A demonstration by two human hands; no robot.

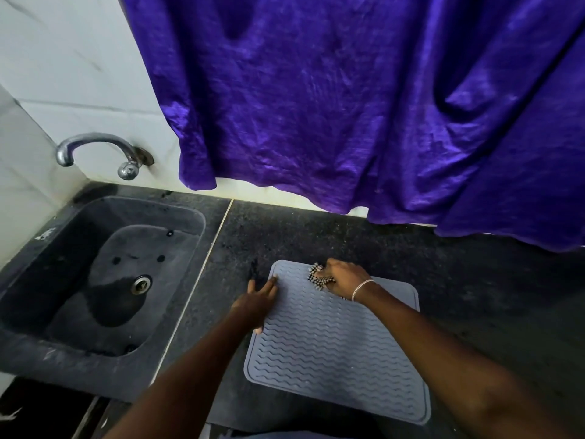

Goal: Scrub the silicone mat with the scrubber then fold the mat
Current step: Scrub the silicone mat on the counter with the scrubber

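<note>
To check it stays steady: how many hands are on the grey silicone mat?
2. The left hand presses the left edge of the grey ribbed silicone mat; the right hand holds the bristly scrubber at its far edge.

Diffuse, dim light leaves the dark tabletop (pixel 474 280) murky, while the white wall tiles (pixel 79 74) look brightest. The purple curtain (pixel 348 106) shows a soft sheen and the tap (pixel 95 144) small glints. Wide-angle distortion bends the edges, and the lower corners blur slightly.

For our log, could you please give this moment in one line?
right hand: grips spiky scrubber; left hand: presses flat grey silicone mat
</note>
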